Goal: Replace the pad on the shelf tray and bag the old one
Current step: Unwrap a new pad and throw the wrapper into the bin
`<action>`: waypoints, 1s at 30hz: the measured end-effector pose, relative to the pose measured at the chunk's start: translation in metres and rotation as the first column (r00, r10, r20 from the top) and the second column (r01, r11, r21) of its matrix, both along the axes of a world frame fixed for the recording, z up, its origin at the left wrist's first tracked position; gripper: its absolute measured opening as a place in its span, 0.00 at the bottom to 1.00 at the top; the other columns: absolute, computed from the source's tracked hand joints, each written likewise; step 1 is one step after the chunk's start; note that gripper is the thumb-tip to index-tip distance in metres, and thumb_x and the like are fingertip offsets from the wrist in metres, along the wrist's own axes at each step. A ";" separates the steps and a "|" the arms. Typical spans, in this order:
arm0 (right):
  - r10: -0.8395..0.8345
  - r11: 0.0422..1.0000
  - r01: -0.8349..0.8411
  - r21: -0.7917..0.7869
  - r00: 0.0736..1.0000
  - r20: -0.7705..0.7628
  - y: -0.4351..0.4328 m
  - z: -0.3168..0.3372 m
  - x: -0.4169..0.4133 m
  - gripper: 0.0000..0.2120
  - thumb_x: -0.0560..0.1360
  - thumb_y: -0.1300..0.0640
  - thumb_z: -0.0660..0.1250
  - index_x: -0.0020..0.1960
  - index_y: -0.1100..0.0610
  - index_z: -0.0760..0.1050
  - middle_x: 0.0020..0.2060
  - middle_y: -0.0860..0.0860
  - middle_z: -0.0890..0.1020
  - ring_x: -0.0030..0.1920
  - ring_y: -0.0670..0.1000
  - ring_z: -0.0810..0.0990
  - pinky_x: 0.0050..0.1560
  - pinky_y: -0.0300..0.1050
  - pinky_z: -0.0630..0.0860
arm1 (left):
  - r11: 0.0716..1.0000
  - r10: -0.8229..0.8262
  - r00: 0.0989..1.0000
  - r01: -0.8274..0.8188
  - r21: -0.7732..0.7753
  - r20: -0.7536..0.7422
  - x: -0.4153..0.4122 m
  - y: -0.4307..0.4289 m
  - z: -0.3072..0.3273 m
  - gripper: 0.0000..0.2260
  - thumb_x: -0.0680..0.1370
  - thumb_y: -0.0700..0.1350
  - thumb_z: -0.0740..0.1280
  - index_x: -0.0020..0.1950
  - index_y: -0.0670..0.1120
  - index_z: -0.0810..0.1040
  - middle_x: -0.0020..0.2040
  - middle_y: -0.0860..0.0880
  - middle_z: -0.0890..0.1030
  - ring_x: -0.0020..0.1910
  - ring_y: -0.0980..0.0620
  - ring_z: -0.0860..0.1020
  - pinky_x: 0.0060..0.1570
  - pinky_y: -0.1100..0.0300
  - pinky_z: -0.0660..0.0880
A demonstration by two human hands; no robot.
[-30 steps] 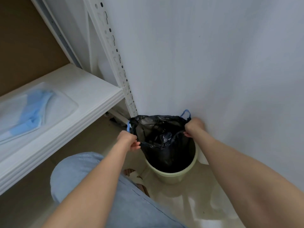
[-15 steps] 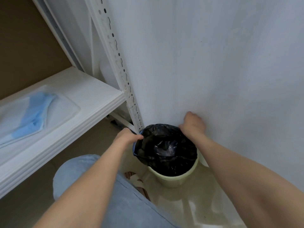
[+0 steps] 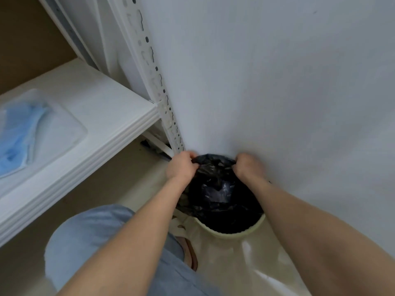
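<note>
bag (image 3: 215, 189) narrower now between left hand (image 3: 180, 166), right hand (image 3: 248, 165)

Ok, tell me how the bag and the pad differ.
The bag is black and glossy; the pad is blue. The bag sits in the bin; the pad lies on the tray on the shelf. The left hand and right hand grip the bag; nothing touches the pad. Both look soft and creased.

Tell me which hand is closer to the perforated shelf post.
The left hand: it grips the rim of the black bag right by the foot of the post. The right hand grips the rim's other side, away from the post.
</note>
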State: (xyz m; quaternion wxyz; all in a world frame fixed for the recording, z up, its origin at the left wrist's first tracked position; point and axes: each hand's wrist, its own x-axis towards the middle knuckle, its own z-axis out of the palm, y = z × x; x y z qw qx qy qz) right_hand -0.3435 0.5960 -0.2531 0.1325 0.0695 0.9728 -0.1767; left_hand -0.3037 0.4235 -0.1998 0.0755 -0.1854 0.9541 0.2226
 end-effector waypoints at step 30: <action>-0.226 0.685 0.467 -0.560 0.866 0.446 0.036 0.064 0.054 0.13 0.81 0.54 0.57 0.38 0.56 0.69 0.20 0.48 0.76 0.20 0.47 0.77 0.31 0.38 0.69 | 0.808 0.244 0.936 -0.340 0.480 0.253 0.051 -0.004 0.038 0.13 0.83 0.41 0.57 0.41 0.37 0.73 0.28 0.40 0.76 0.13 0.54 0.72 0.15 0.65 0.71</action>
